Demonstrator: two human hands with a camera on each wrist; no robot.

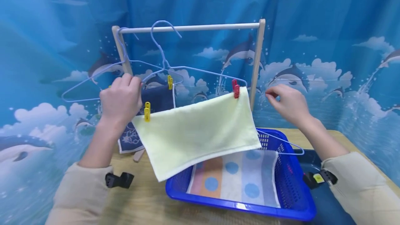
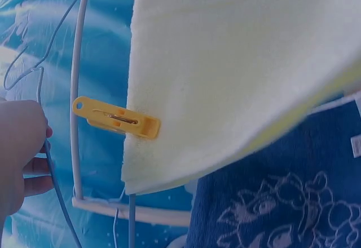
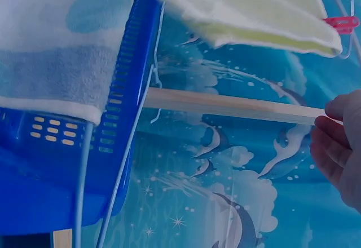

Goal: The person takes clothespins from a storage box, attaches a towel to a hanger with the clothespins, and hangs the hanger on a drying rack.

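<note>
My left hand (image 1: 121, 96) grips the left arm of a light-blue wire clothes hanger (image 1: 203, 70). The hanger's hook overlaps the rack's rail in the head view. From the hanger droops a pale yellow towel (image 1: 200, 127), its left end lower than its right. A yellow clothespin (image 1: 147, 113) bites the towel's upper left edge, and a red clothespin (image 1: 236, 89) pins the right corner to the wire. To the right, apart from the hanger, my right hand (image 1: 289, 102) is raised with loosely curled fingers and nothing in them.
Behind stands a drying rack with a metal rail (image 1: 206, 28) and wooden posts. Another hanger (image 1: 84, 81) and a dark blue towel (image 1: 132, 138) hang at its left. On the table, a blue basket (image 1: 240, 206) holds a striped, dotted towel (image 1: 235, 174); a dark bin (image 1: 328, 197) stands beside it.
</note>
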